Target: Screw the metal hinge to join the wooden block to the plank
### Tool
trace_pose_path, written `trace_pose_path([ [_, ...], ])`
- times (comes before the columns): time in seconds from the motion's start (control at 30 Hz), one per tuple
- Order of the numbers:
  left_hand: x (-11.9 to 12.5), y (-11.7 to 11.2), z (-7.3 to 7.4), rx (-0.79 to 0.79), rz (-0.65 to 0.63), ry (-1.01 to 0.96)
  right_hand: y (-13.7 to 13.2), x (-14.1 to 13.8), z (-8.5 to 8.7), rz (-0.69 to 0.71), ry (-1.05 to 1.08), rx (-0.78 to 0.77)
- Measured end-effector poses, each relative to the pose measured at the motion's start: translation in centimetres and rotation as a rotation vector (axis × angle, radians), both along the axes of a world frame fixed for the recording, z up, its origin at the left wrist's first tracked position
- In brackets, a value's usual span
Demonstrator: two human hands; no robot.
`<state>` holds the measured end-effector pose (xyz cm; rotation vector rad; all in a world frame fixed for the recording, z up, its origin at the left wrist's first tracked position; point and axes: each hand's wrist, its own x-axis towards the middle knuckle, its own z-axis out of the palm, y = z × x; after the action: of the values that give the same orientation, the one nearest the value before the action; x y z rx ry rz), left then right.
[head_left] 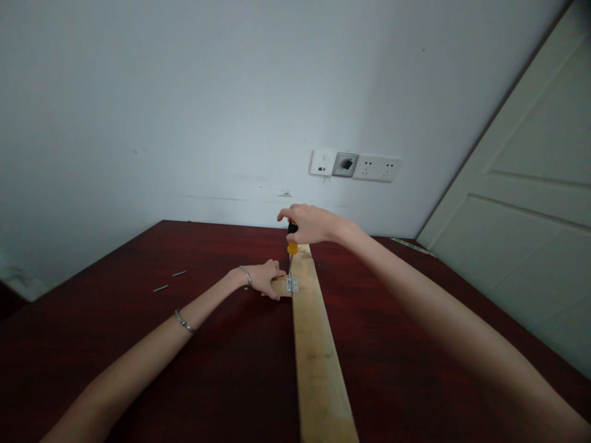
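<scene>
My right hand (310, 223) is wrapped round the black and yellow handle of a screwdriver (292, 248), held upright with its shaft pointing down. The shaft meets a small metal hinge (292, 285) that spans a long wooden plank (318, 354) and a short wood piece (281, 287) to its left. My left hand (268, 280) grips the short piece, thumb and fingers on its sides. Whether a screw sits under the screwdriver's tip is too small to tell.
The dark red table (207, 369) runs up to a white wall. Two thin metal rods (160, 288) lie on its left side. Sockets (376, 168) are set in the wall. A panelled white door (521, 203) stands at the right, and a thin strip (412, 246) lies near the back right edge.
</scene>
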<state>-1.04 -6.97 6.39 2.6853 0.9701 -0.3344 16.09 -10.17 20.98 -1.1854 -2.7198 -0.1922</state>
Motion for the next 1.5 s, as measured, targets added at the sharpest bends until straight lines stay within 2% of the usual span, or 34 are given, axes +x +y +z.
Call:
trace_pose_path([
  [0.4,0.0,-0.1,0.2,0.017,-0.002,0.012,-0.4,-0.2,-0.2,-0.036,-0.001,0.028],
  [0.57,-0.1,0.1,-0.1,0.01,-0.012,-0.008,-0.4,-0.2,-0.3,0.017,0.004,0.021],
  [0.87,-0.1,0.3,-0.3,0.01,-0.008,-0.009,-0.6,-0.3,-0.2,0.015,0.013,0.034],
  [1.5,0.0,0.1,-0.1,0.011,0.006,0.013,-0.9,-0.2,-0.6,-0.028,-0.011,0.085],
])
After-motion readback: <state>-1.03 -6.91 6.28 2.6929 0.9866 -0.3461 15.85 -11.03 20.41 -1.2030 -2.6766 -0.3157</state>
